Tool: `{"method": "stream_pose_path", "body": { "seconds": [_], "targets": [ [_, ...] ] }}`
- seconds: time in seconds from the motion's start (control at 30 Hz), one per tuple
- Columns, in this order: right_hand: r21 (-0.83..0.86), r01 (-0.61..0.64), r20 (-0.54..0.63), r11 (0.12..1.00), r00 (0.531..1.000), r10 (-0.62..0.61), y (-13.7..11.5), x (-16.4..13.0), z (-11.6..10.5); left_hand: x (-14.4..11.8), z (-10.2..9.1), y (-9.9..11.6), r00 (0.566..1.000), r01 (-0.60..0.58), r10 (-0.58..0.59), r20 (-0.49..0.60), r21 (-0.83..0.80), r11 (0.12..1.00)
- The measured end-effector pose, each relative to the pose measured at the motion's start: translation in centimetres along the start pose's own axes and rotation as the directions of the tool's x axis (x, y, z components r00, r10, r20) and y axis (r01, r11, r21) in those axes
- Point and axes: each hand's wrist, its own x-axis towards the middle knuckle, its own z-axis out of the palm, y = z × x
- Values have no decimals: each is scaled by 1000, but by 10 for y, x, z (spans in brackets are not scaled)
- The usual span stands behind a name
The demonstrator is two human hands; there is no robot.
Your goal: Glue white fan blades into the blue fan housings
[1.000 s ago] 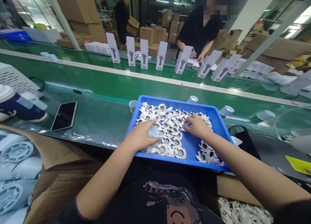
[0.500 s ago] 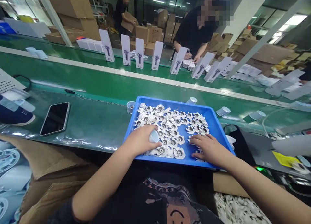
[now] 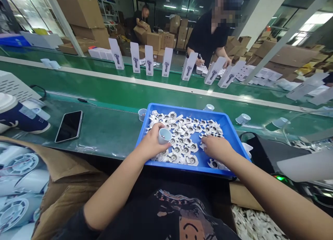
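Note:
My left hand [image 3: 151, 142] is wrapped round a small light-blue cup [image 3: 164, 137] with small dark pieces in it, held tilted over the left part of a blue tray [image 3: 235, 142]. In the tray lie many white fan blades [image 3: 191, 160] with round metal-rimmed hubs. My right hand [image 3: 217, 148] is at the tray's right side, its fingers bent together and pointing down among the blades. What its fingertips hold, if anything, is hidden.
A similar cup [image 3: 142, 115] stands at the tray's far left corner. Beyond the tray are more cups [image 3: 242, 119]. Left lie a phone [image 3: 69, 126] and a dark blue paper cup [image 3: 26, 116]. White printed boxes [image 3: 167, 62] line the far side, where a person [image 3: 208, 35] writes.
My left hand has tipped the cup so its inside shows. My right hand has shifted a little left and away from me, its fingers drawing together over the blades.

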Motion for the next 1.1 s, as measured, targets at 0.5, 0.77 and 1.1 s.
{"method": "stream_pose_path", "body": {
  "seconds": [0.5, 0.77, 1.1],
  "targets": [
    [944, 225, -170, 240, 958, -230, -37, -73, -15, -41, 26, 51, 859, -511, 512, 29, 117, 851],
    [278, 650, -579, 708, 701, -416, -47, -90, -24, -43, 33, 57, 735, -642, 676, -59, 262, 721],
    [397, 730, -565, 556, 672, -479, -15, -95, -22, -32, 28, 51, 838, -519, 539, -84, 182, 835]
  ]
}}
